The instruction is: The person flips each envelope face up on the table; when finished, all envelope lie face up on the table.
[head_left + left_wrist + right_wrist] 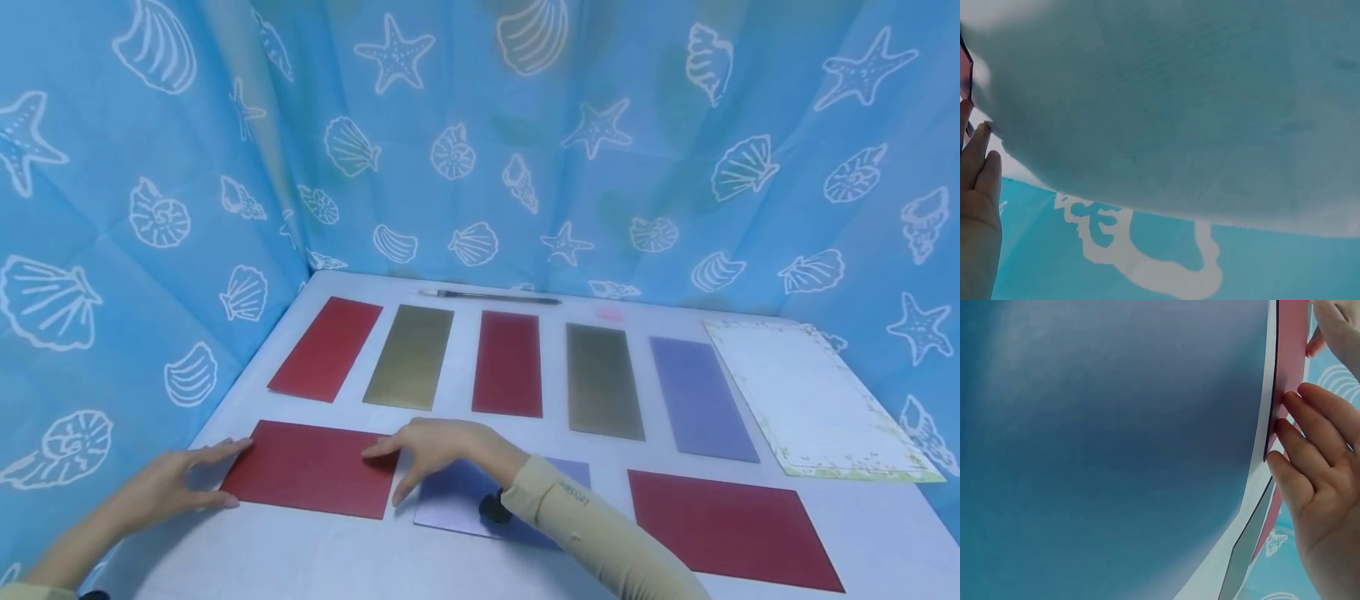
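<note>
A flat red rectangular card [315, 469] lies crosswise on the white table in the head view, between both hands. At its left edge, my left hand [168, 490] touches it with extended fingers and thumb. My right hand [435, 447] is at the opposite end, its fingertips resting on the card near the right edge. In the right wrist view the fingers of the right hand [1329, 462] are fairly straight against the red card [1291, 347]. Only part of the left hand [979, 206] shows in the left wrist view. Beneath my right forearm lies a purple card [457, 504], partly hidden.
Behind stands a row of flat cards: red [326, 348], gold [410, 357], red [507, 364], darker gold [603, 381] and purple [702, 398]. Another red card [738, 529] lies front right. A floral-bordered white sheet [817, 400], brush [498, 297] and pink item [610, 314] lie farther back.
</note>
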Demonstrator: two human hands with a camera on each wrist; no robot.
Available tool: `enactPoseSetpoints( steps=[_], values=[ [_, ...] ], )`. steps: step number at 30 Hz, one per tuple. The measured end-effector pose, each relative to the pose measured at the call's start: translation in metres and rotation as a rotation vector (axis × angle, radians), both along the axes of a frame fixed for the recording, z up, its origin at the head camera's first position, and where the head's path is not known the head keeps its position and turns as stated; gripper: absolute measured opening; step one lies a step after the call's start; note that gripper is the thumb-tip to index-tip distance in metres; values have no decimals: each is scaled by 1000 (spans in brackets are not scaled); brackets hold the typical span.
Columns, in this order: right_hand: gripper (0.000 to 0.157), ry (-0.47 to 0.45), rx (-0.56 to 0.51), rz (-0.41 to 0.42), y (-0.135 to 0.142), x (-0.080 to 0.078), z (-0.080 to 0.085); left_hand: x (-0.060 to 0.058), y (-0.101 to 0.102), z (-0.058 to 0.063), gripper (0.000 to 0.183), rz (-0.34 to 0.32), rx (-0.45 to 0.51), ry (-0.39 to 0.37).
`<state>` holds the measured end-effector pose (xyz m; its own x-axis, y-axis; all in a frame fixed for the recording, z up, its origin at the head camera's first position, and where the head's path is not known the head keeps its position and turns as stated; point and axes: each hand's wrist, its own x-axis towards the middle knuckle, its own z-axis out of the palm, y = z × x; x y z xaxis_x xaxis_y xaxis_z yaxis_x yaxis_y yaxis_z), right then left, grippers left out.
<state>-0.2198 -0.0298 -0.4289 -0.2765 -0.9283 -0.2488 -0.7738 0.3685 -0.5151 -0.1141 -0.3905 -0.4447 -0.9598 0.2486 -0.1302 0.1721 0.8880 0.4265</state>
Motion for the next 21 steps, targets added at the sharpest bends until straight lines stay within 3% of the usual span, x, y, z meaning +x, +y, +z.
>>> enactPoseSetpoints(
  steps=[16,21],
  values=[
    [76,62,7,-44,0,11,1,8,2,-2,85,-7,-73,121],
    [76,56,-1,-49,1,14,0,10,1,-4,83,0,-37,139]
  ],
)
